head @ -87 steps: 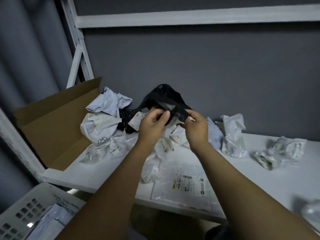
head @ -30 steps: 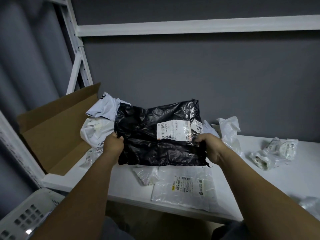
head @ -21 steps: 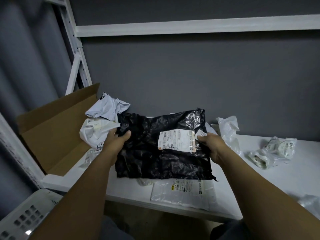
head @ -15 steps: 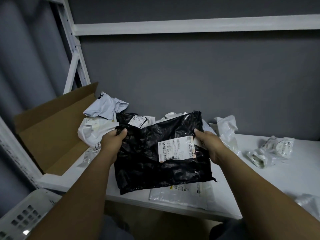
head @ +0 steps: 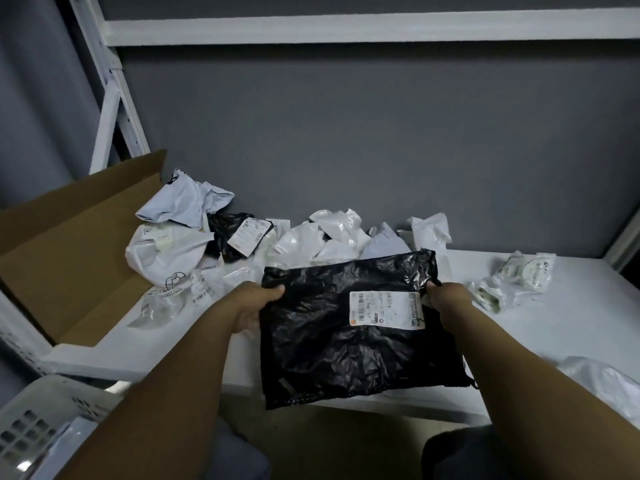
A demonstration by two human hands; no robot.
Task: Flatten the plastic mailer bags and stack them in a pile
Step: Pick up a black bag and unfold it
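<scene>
A black plastic mailer bag (head: 332,344) with a white shipping label lies spread nearly flat at the front of the white shelf (head: 571,327). It covers the clear flattened bag that lay there. My left hand (head: 254,308) grips its upper left corner, thumb on top. At the upper right corner my right hand (head: 446,299) pinches the edge. Behind it sits a heap of crumpled white mailer bags (head: 322,237), with another black bag (head: 232,233) among them.
An open cardboard box (head: 69,251) lies on its side at the shelf's left end. Crumpled clear bags (head: 512,282) sit at the right, another white bag (head: 602,382) at the right front edge. A white plastic basket (head: 31,424) stands below left.
The black bag was crumpled, then pulled open between both hands and held upright. It has since been tipped forward and lowered flat onto the clear bag at the shelf's front.
</scene>
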